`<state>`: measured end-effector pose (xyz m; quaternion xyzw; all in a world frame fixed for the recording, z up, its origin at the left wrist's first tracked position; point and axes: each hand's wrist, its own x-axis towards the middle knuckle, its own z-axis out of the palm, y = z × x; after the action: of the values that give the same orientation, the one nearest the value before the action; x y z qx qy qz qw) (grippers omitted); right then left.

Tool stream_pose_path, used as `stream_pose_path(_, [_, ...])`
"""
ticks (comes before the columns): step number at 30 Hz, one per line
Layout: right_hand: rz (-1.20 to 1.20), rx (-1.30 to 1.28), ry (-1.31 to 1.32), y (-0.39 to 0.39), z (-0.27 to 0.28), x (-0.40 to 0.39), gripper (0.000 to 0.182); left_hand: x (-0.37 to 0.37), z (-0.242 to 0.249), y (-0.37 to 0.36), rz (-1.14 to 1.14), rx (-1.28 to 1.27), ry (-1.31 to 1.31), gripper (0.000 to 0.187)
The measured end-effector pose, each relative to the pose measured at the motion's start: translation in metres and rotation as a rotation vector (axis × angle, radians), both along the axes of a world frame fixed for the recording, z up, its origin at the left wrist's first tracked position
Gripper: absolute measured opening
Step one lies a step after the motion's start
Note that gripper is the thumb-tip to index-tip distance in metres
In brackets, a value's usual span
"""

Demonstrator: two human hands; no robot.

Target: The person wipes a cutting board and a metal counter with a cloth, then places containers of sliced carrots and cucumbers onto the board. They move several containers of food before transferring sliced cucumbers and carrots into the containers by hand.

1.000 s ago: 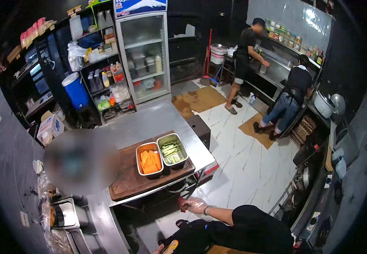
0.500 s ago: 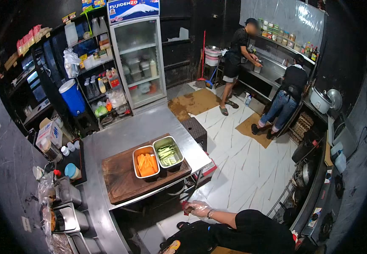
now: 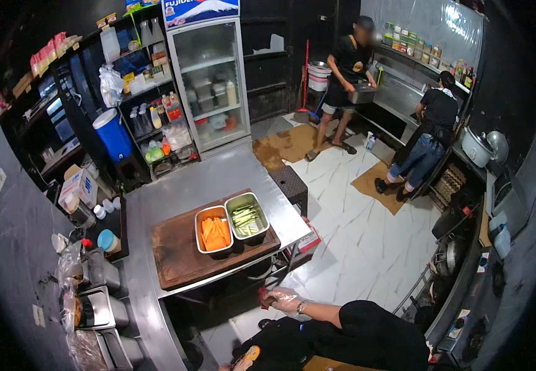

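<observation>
My right hand (image 3: 286,300), in a clear plastic glove, reaches in from the lower right, beside the front edge of the steel table (image 3: 203,179). Its fingers are closed around a small dark reddish thing, too unclear to name. Of my left hand, only what may be a sliver of skin shows at the bottom edge; its fingers are hidden. A wooden board (image 3: 175,260) lies on the table. On it stand two metal containers side by side, one with orange sticks (image 3: 214,234), one with green sticks (image 3: 246,221).
Beyond the table, a person (image 3: 348,65) holds a metal container (image 3: 362,94) near a sink counter; a second person (image 3: 432,117) stands there facing away. A stool (image 3: 289,185) is behind the table's right side. A glass-door fridge (image 3: 212,93) and shelves line the back left.
The person at the back left of the counter has turned and now holds a metal container. The view has shifted slightly. My right hand remains closed and close to the table edge.
</observation>
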<state>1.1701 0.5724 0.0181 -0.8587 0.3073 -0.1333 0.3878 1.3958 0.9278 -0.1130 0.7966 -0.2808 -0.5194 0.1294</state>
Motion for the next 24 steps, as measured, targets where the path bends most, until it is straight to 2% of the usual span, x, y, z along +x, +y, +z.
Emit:
stream_pose_path(1, [0.018, -0.018, 0.068, -0.002, -0.001, 0.0, 0.033, 0.0, 0.001, -0.002, 0.009, 0.007, -0.001, 0.03])
stream_pose_path(6, [0.176, 0.002, 0.036, -0.008, 0.008, 0.003, 0.033, -0.005, 0.003, 0.001, 0.098, -0.006, -0.025, 0.028])
stream_pose_path(8, [0.269, 0.039, -0.061, -0.012, -0.032, 0.022, 0.028, -0.009, 0.007, -0.004, 0.161, -0.016, -0.036, 0.028])
stream_pose_path(10, [0.317, -0.013, -0.065, -0.004, 0.003, 0.038, 0.027, -0.016, 0.008, 0.001, 0.241, -0.028, -0.046, 0.028])
stream_pose_path(11, [0.354, -0.001, -0.014, 0.004, 0.037, 0.049, 0.025, -0.022, 0.007, 0.01, 0.293, -0.041, -0.053, 0.028])
stream_pose_path(14, [0.643, 0.037, 0.064, 0.019, 0.02, 0.105, 0.026, -0.033, -0.02, 0.035, 0.47, -0.11, -0.081, 0.029])
stream_pose_path(15, [0.732, 0.031, -0.078, 0.025, 0.02, 0.123, 0.025, -0.042, -0.024, 0.05, 0.559, -0.102, -0.177, 0.033])
stream_pose_path(16, [0.91, 0.145, -0.23, 0.034, 0.048, 0.147, 0.025, -0.058, 0.048, 0.036, 0.649, -0.097, -0.272, 0.036])
stream_pose_path(17, [0.871, 0.118, -0.097, 0.049, 0.052, 0.162, 0.024, -0.069, 0.055, 0.041, 0.762, -0.2, -0.316, 0.042])
stream_pose_path(18, [0.872, 0.052, -0.068, 0.065, 0.105, 0.179, 0.025, -0.081, 0.047, 0.054, 0.88, -0.242, -0.265, 0.045])
stream_pose_path(19, [0.877, -0.075, -0.015, 0.075, 0.11, 0.2, 0.026, -0.09, 0.085, 0.053, 0.972, -0.126, -0.304, 0.045])
stream_pose_path(20, [0.816, 0.019, -0.141, 0.08, 0.091, 0.22, 0.026, -0.101, 0.098, 0.059, 1.072, -0.094, -0.258, 0.045])
stream_pose_path(21, [0.811, -0.063, -0.177, 0.086, 0.096, 0.24, 0.028, -0.113, 0.087, 0.074, 1.165, -0.1, -0.188, 0.045])
stream_pose_path(23, [0.835, -0.174, -0.285, 0.096, 0.107, 0.285, 0.031, -0.14, 0.083, 0.091, 1.293, -0.118, -0.231, 0.045])
stream_pose_path(24, [0.764, -0.387, -0.212, 0.098, 0.11, 0.305, 0.032, -0.155, 0.08, 0.1, 1.339, -0.135, -0.273, 0.045])
